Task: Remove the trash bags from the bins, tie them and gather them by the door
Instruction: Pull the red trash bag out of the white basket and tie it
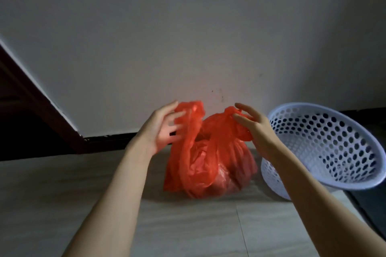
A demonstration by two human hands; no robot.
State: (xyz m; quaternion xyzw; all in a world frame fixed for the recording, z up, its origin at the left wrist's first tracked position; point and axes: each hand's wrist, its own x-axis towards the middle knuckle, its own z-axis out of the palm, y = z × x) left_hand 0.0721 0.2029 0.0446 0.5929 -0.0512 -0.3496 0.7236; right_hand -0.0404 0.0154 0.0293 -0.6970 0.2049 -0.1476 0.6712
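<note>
Up at the top of the scene's middle, the left hand [165, 129] has its fingers loosely curled around one handle loop of the red plastic trash bag [208, 165], the thumb raised above the crumpled plastic and the fingers blurred, so the grip reads as light rather than clenched. Just to the right, the right hand [253, 127] pinches the other handle loop, its index finger hooked over the top of the plastic and the remaining fingers bunching the loop beneath. Between them the two loops stand apart, with the mouth of the bag gaping slightly and not knotted. Both bare forearms reach in from the near edge, the left from the lower left and the right from the lower right. Below the hands the bag sits on the pale tiled floor [104, 204], bulging with its contents, close to the foot of the far wall [188, 27]. Just beside it on the right stands a white perforated plastic bin [325, 146], tilted so that its open mouth faces the camera; it holds no liner, and its near side seems to touch or almost touch the bag. On the left, a dark brown door frame [41, 102] slants down to the floor, near the bag, and a dark skirting runs along the base of the wall.
</note>
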